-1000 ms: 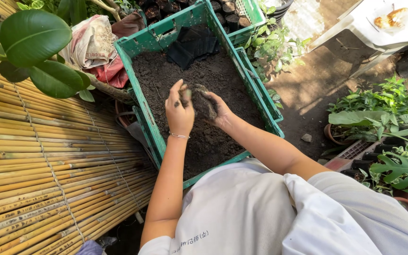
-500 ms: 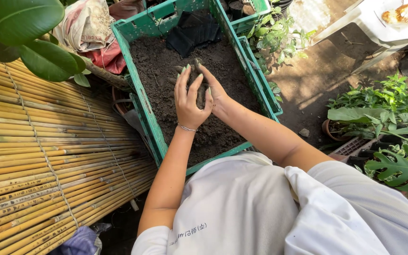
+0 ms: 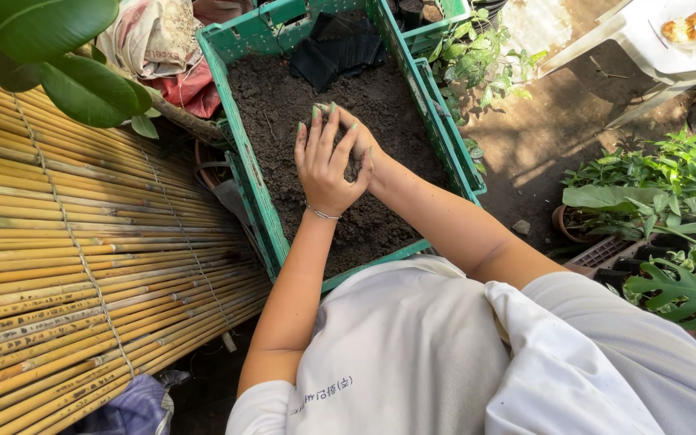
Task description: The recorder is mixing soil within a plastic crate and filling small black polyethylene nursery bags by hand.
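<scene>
A green plastic crate (image 3: 256, 187) holds dark soil (image 3: 277, 101), with a stack of black plastic pots (image 3: 337, 53) lying at its far end. Both my hands hover over the middle of the soil. My left hand (image 3: 325, 167), a thin bracelet on its wrist, lies with its fingers spread over my right hand (image 3: 364, 143). A clump of soil (image 3: 354, 167) is pressed between the two palms and shows only as a dark patch by my left thumb.
A bamboo mat (image 3: 82, 258) covers the left side, with a big-leaved plant (image 3: 50, 32) and a crumpled sack (image 3: 151, 40) beyond it. Behind the crate stands a second green crate (image 3: 438, 18). Potted plants (image 3: 662, 189) and a white plastic chair (image 3: 646, 44) stand on the right.
My hands have moved a little farther along the crate and closed together, the left turning flat over the right so that the soil clump is mostly hidden.
</scene>
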